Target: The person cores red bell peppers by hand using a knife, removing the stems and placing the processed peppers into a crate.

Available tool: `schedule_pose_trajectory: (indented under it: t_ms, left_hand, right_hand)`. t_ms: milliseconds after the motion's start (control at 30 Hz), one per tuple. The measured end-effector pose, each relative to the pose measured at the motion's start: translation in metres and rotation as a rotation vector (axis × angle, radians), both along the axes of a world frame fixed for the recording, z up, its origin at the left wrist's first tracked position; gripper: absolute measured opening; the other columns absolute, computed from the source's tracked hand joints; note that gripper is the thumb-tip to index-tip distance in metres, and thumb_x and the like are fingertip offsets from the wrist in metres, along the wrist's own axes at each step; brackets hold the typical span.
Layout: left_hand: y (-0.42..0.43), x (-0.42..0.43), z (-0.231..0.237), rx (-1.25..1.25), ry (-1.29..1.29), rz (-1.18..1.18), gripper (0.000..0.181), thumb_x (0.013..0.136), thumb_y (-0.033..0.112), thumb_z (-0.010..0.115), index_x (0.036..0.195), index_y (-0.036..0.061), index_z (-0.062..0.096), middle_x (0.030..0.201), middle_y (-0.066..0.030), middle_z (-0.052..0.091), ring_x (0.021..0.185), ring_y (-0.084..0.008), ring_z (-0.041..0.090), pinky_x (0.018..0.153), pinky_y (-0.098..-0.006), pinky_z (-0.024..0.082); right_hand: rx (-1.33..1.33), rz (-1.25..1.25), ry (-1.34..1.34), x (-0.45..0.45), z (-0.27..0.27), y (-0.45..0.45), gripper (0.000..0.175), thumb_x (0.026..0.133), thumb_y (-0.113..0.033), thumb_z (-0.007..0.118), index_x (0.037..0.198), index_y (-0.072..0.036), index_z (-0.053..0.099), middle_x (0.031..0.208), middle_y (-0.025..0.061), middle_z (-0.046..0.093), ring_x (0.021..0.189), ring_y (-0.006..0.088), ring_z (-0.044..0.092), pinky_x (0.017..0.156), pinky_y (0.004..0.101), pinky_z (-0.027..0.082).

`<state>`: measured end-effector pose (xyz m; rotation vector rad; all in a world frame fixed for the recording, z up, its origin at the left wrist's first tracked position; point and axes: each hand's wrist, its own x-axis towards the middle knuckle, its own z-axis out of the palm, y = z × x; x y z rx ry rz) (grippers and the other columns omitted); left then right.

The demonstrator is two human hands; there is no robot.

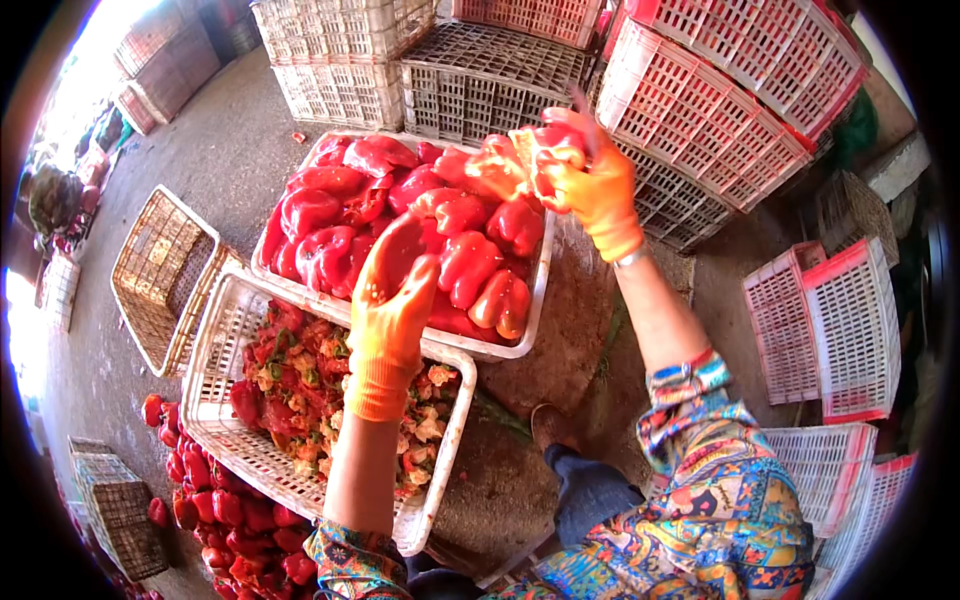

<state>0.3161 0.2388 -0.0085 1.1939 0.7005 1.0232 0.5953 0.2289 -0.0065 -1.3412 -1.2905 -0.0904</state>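
Observation:
My right hand (600,180), in an orange glove, holds an opened red bell pepper (551,154) with its pale inside showing, above the far right corner of a white crate (544,289) full of red peppers. Something thin and blurred shows by the fingers of that hand; I cannot tell what it is. My left hand (394,300), also in an orange glove, is over the near edge of that crate with thumb and fingers apart and nothing in them. Below my left forearm stands a white plastic basket (225,420) with pepper cores, stems and red scraps (300,375).
Stacked plastic crates (495,86) stand at the back, with red-and-white crates (697,112) at the back right. More crates (847,330) lie at the right. An empty crate (161,277) is on the floor at the left. Whole red peppers (232,517) are heaped at the lower left.

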Motion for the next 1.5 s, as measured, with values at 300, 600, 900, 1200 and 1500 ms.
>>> schedule_pose_trajectory:
  t_ms: [300,600,900,1200,1500]
  left_hand:
    - [-0.027,-0.045,-0.081,0.008,0.310,0.058,0.044,0.095,0.003,0.071,0.138,0.0038,0.066,0.133,-0.0086,0.071,0.122,-0.0170,0.066,0.107,-0.0345,0.051]
    - [-0.021,0.009,-0.040,0.743,0.479,0.136,0.036,0.085,0.004,0.074,0.122,0.0021,0.072,0.123,-0.0176,0.072,0.113,-0.0382,0.069,0.100,-0.0445,0.055]
    - [-0.004,0.111,-0.049,0.974,0.775,0.327,0.071,0.076,0.019,0.083,0.142,0.0100,0.058,0.149,-0.0192,0.055,0.140,-0.0447,0.048,0.115,-0.0569,0.040]
    - [0.069,0.163,-0.050,1.099,1.174,-0.087,0.121,0.061,0.054,0.091,0.164,0.0224,0.036,0.172,-0.0136,0.030,0.161,-0.0433,0.015,0.128,-0.0681,0.008]
    - [0.091,0.158,-0.062,1.007,1.334,-0.236,0.123,0.057,0.056,0.094,0.160,0.0161,0.041,0.169,-0.0141,0.035,0.159,-0.0444,0.020,0.128,-0.0676,0.010]
  right_hand:
    - [-0.615,0.088,-0.414,0.007,-0.052,0.013,0.051,0.090,-0.052,0.076,0.133,-0.025,0.070,0.119,0.0139,0.076,0.105,0.0332,0.074,0.089,0.0452,0.060]
    - [-0.784,-0.238,-0.349,0.036,-0.014,-0.010,0.024,0.094,-0.038,0.071,0.110,-0.020,0.076,0.095,0.0086,0.078,0.085,0.0280,0.076,0.077,0.0390,0.060]
    - [-0.933,-0.075,-0.780,0.058,-0.038,-0.009,0.019,0.093,-0.032,0.068,0.107,-0.022,0.076,0.093,0.0106,0.077,0.088,0.0319,0.076,0.074,0.0442,0.061]
    - [-1.176,-0.104,-0.947,0.050,-0.047,0.005,0.016,0.087,-0.021,0.070,0.094,-0.012,0.082,0.097,0.0161,0.080,0.091,0.0330,0.079,0.075,0.0469,0.063]
    - [-1.119,-0.057,0.201,0.063,-0.024,-0.067,0.022,0.097,-0.026,0.069,0.112,-0.012,0.076,0.085,0.0102,0.076,0.070,0.0231,0.072,0.061,0.0385,0.057]
